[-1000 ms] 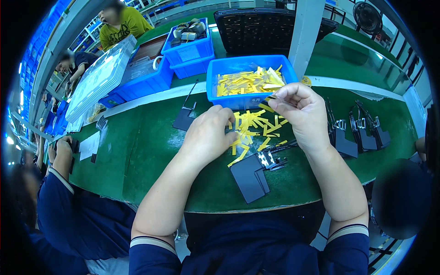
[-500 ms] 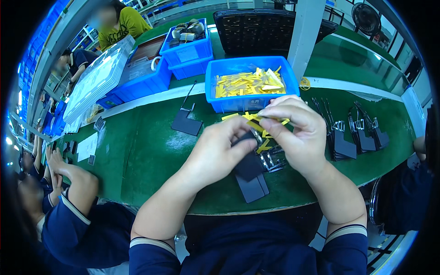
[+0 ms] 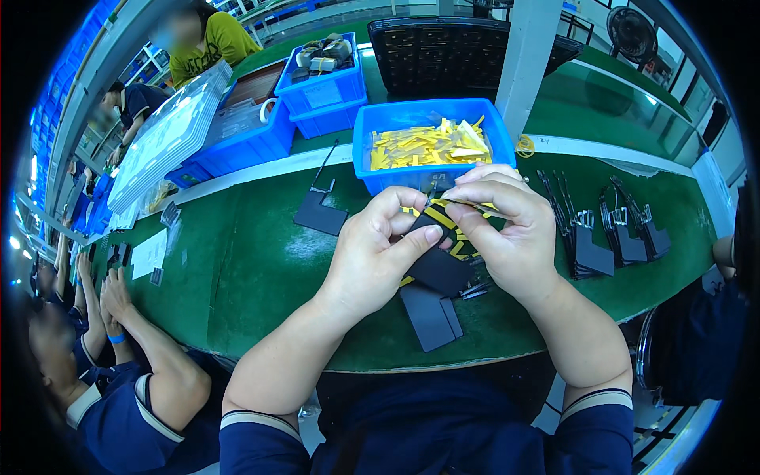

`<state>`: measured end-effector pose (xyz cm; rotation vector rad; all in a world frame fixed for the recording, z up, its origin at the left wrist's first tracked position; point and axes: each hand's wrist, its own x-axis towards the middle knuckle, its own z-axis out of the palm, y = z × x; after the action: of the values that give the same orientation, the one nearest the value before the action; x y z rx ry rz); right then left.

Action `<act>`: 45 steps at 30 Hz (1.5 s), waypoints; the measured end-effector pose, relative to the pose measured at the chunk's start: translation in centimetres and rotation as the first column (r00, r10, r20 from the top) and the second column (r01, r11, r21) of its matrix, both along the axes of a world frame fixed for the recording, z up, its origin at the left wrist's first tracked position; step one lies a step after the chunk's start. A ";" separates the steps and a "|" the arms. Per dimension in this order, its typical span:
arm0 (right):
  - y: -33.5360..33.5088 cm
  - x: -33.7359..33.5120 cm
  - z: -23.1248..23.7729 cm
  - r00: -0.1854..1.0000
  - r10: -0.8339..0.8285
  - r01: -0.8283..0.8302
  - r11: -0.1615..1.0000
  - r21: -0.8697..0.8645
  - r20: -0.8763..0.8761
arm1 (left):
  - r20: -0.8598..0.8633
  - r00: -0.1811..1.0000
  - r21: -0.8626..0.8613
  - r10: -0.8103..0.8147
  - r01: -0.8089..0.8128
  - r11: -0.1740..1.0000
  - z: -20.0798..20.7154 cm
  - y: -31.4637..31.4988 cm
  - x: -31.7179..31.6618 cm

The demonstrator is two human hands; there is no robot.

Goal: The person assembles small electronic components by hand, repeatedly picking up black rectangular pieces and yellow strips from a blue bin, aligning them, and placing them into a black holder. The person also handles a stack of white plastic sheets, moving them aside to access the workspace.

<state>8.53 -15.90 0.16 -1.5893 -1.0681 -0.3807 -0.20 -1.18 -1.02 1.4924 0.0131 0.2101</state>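
While left fingers (image 3: 415,244) grip black panel (image 3: 443,271), bin (image 3: 396,181) holds yellow strips (image 3: 416,147).

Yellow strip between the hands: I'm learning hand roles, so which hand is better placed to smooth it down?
Likely the right hand: it sits close by the yellow strip, while the left hand is occupied gripping the flat black panel.

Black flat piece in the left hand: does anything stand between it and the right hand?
A yellow strip shows at the upper end of the black flat piece, close to the right hand. Nothing else visible stands between piece and hand; whether the hand touches the strip or the piece cannot be told.
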 end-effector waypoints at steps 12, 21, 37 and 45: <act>-0.2 0.3 0.0 0.999 0.049 -0.049 0.998 -0.025 -0.005 | -0.032 0.999 0.078 -0.031 0.033 0.996 0.6 0.0 -0.2; 0.2 -0.1 -0.2 0.987 -0.065 0.075 0.995 -0.063 0.146 | 0.011 0.997 0.293 0.073 -0.073 0.953 0.7 -0.4 -0.5; 0.0 0.0 0.4 0.984 0.001 0.020 0.993 -0.118 0.180 | 0.106 0.985 0.278 0.135 -0.160 0.947 0.4 -0.4 -0.4; -0.5 -0.3 0.9 0.880 -0.171 0.213 0.976 -0.047 0.443 | 0.118 0.981 0.161 0.156 -0.174 0.971 -0.3 -0.4 -0.1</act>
<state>8.24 -16.40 1.03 -1.7464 -1.2813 -0.8667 -0.30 -1.61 -1.32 1.6510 0.0366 0.4331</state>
